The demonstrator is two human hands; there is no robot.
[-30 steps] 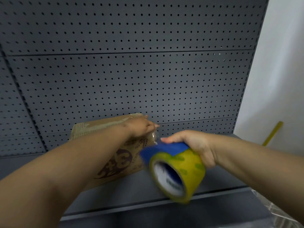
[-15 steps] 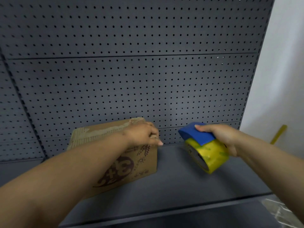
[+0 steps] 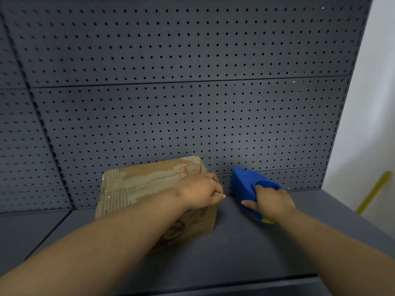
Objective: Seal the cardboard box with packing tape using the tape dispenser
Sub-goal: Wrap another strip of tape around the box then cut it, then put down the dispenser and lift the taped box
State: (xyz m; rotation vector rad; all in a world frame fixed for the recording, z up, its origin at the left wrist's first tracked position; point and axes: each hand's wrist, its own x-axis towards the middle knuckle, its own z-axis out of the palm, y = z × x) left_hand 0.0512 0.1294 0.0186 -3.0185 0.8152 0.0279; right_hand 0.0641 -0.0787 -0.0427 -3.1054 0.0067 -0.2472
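The cardboard box (image 3: 154, 201) sat on the dark grey shelf (image 3: 235, 248) against the pegboard back panel (image 3: 192, 103), its top flaps closed and glossy tape visible across the top, so the sealing looked largely done, though how well the far edge was stuck could not be judged. The left hand (image 3: 198, 192) lay on the box's top right corner, fingers curled over the edge, pressing rather than gripping. The right hand (image 3: 270, 201) clasped the blue tape dispenser (image 3: 248, 184), resting on the shelf just beside the box; what seemed left was letting it go.
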